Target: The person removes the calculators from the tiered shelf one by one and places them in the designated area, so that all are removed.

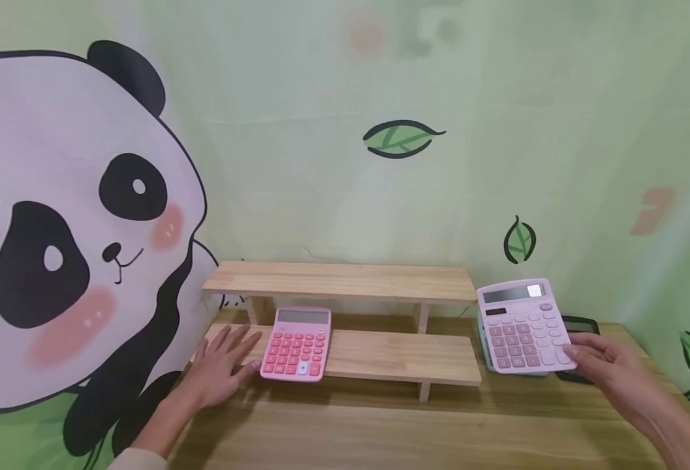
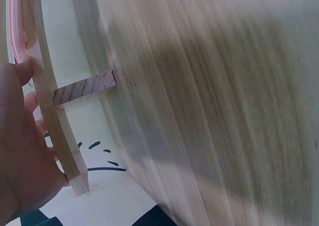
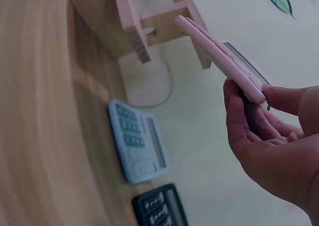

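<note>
My left hand rests with spread fingers on the left end of the lower wooden shelf. Its thumb is at the lower left corner of a bright pink calculator, which lies face up on that shelf. In the left wrist view only the side of this calculator shows. My right hand pinches a pale pink calculator by its lower right corner, thumb on the face and fingers behind. The right wrist view shows this calculator held up in the air, right of the shelf.
A light blue calculator and a black calculator lie on the wooden table, right of the stand. The upper shelf spans the back. Behind stands a green backdrop with a printed panda and leaves.
</note>
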`<state>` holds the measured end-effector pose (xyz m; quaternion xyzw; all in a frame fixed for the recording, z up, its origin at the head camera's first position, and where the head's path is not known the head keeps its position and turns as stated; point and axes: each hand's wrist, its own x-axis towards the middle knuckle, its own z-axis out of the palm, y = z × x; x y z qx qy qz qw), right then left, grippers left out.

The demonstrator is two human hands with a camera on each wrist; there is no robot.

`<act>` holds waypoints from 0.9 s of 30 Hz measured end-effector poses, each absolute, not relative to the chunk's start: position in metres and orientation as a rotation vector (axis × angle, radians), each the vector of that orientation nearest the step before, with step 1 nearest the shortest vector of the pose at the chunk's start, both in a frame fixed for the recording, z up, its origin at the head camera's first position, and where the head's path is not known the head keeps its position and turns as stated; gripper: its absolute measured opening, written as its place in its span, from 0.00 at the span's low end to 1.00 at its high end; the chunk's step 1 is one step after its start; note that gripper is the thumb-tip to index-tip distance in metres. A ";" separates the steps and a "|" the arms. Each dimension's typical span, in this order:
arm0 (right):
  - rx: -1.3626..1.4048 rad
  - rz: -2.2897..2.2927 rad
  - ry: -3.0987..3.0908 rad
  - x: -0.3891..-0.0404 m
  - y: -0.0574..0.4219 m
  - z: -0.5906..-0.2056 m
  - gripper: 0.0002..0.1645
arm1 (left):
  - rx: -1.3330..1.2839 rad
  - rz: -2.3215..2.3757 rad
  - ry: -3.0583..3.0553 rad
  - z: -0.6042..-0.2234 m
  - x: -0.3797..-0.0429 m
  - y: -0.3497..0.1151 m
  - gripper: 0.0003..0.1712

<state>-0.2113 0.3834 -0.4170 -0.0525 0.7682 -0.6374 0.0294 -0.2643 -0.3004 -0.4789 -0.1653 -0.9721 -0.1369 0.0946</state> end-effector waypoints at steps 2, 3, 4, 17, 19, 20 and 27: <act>-0.119 -1.946 2.381 -0.207 0.391 -0.423 0.26 | -0.489 -0.409 -2.887 -0.479 -0.264 -0.299 0.38; -0.082 -1.920 2.392 -0.205 0.394 -0.427 0.28 | -0.486 -0.409 -2.893 -0.479 -0.264 -0.298 0.38; -0.038 -1.893 2.399 -0.204 0.397 -0.430 0.30 | -0.481 -0.406 -2.898 -0.480 -0.264 -0.298 0.38; 0.364 -1.673 2.260 -0.196 0.411 -0.469 0.44 | -0.456 -0.376 -2.909 -0.478 -0.265 -0.297 0.39; 0.350 -1.623 2.280 -0.195 0.412 -0.475 0.44 | -0.452 -0.376 -2.909 -0.478 -0.264 -0.297 0.39; 0.344 -1.606 2.283 -0.195 0.412 -0.477 0.44 | -0.449 -0.377 -2.910 -0.478 -0.264 -0.297 0.39; 0.349 -1.578 2.238 -0.195 0.415 -0.489 0.46 | -0.428 -0.383 -2.933 -0.477 -0.263 -0.297 0.40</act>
